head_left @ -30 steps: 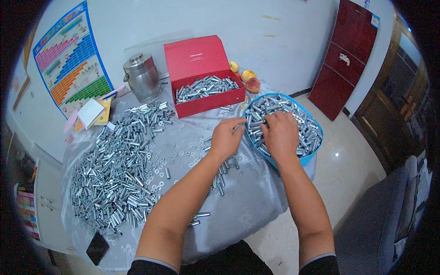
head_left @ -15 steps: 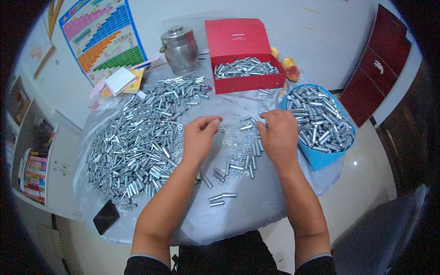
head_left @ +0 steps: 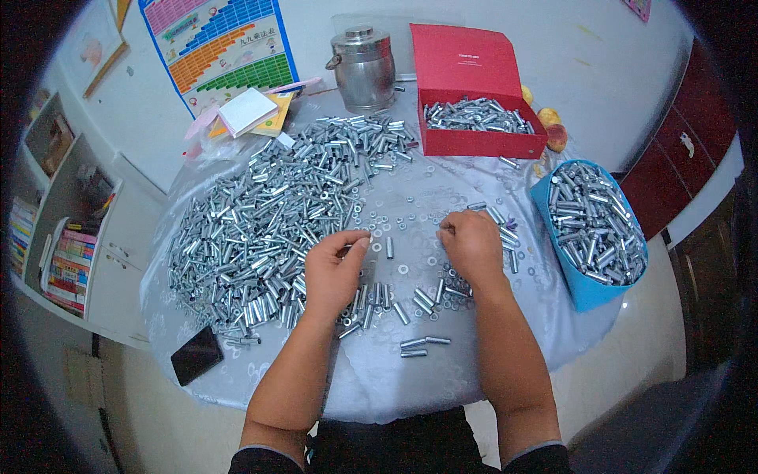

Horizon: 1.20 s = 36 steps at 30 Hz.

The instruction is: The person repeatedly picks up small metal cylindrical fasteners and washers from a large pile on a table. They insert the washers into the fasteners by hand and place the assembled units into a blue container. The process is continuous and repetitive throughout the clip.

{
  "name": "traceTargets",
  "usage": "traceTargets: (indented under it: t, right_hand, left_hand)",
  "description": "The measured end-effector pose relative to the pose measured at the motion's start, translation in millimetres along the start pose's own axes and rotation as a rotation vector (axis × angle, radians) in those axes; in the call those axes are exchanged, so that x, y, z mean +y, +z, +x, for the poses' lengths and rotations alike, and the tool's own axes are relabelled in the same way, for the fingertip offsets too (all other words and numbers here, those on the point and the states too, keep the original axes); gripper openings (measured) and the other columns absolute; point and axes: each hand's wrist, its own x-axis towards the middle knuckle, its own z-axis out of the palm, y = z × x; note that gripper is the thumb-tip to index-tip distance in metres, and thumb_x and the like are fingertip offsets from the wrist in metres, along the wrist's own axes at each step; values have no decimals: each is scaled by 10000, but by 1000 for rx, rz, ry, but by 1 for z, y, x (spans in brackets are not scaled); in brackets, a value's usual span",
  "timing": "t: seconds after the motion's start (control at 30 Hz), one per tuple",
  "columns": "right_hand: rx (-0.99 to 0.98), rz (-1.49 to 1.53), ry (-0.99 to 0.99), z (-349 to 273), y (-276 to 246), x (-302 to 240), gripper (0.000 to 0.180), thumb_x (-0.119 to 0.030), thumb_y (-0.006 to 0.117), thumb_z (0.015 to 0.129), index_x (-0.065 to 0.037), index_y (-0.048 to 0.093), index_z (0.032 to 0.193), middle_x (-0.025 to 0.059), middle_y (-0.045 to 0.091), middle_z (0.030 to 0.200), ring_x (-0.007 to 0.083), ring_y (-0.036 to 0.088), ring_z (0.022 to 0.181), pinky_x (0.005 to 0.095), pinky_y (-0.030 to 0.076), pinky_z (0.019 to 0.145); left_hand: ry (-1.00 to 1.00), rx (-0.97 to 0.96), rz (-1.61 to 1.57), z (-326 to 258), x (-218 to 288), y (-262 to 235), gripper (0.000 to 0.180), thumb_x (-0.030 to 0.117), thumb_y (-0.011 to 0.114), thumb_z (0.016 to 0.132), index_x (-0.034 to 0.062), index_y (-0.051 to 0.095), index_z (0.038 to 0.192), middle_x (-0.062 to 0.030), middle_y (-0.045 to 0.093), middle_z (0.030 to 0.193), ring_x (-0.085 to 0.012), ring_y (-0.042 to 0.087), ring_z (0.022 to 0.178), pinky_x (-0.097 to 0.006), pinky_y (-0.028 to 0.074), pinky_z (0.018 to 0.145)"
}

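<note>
My left hand (head_left: 332, 268) is closed at the right edge of a wide heap of silvery metal sleeves and bolts (head_left: 260, 229). Its thumb and forefinger are pressed together; anything between them is too small to make out. Across from it, my right hand (head_left: 475, 251) curls its fingers in a pinch, their tips partly hidden, so what they hold cannot be told. Between the hands lie a single metal sleeve (head_left: 389, 247) and scattered flat washers (head_left: 403, 269). More sleeves (head_left: 401, 314) and washers lie nearer me, below both hands.
An open red box (head_left: 482, 144) of metal parts stands at the back, beside a steel canister (head_left: 363, 75). At the right is a blue bin (head_left: 588, 294) full of sleeves. A black phone (head_left: 197, 357) lies front left, and notebooks (head_left: 249, 112) lie back left.
The view has swung left, so the table sits further right in it. My right hand's fingers have curled in tighter. Fewer washers now show between the hands, and a lone sleeve lies there.
</note>
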Motion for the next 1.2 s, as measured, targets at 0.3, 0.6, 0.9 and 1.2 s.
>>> traceTargets:
  t: [0.3,0.6,0.9,1.2]
  right_hand:
    - [-159,45,-51,1,7,4,210,-233,707,735,-51,701,839,167,655,838,352,611,863,459,478,804]
    - [-136,125,-14,-2,6,8,156,-173,710,722,-46,681,808,182,639,839,365,609,853,465,483,787]
    - [-126,153,-43,-5,9,10,142,-148,710,731,-46,670,820,171,621,841,360,603,862,460,479,792]
    - [-81,92,-87,-4,14,-5,185,-187,728,734,-40,678,834,165,626,855,350,606,851,453,482,780]
  left_hand:
    - [225,222,381,9,-2,-24,176,136,683,836,23,717,966,-131,698,913,-220,653,874,-320,491,797]
    - [413,49,967,49,-5,-24,218,185,672,780,52,723,945,-158,676,951,-343,573,942,-441,449,871]
    - [386,7,1185,75,-17,-9,223,185,677,726,64,718,908,-159,626,906,-349,549,938,-430,459,862]
    - [386,25,1176,80,-27,-8,157,148,665,708,30,713,801,-179,623,924,-362,544,945,-446,444,870]
